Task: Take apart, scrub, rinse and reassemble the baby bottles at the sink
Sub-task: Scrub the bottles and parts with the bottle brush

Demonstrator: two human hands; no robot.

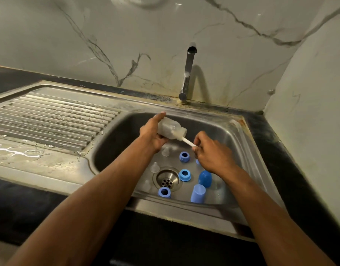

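Nearest you, on the sink floor around the drain [167, 181], lie the loose parts: a blue ring [164, 192] at 6 o'clock of it, two blue caps [198, 193] at about 4 o'clock, two more rings at 2 and 1 o'clock, and clear teats [155, 167] from 8 to 12 o'clock. Above them your right hand [212, 153] pinches the white handle of the bottle brush [188, 142], fingers curled round its end. Its head sits inside the clear bottle [170, 129], which your left hand [152, 134] grips round the body, mouth tilted toward 4 o'clock, over the basin. Beyond, the tap [187, 73] stands at 12 o'clock with no water visibly running, and the wet draining surface [50, 114] stretches off at 9 o'clock. The bottle is likely slick; a hard pull on the brush could twist it out of your grip and drop it among the parts. A knocked teat could roll onto the drain, and a jerked brush may spray suds toward you.
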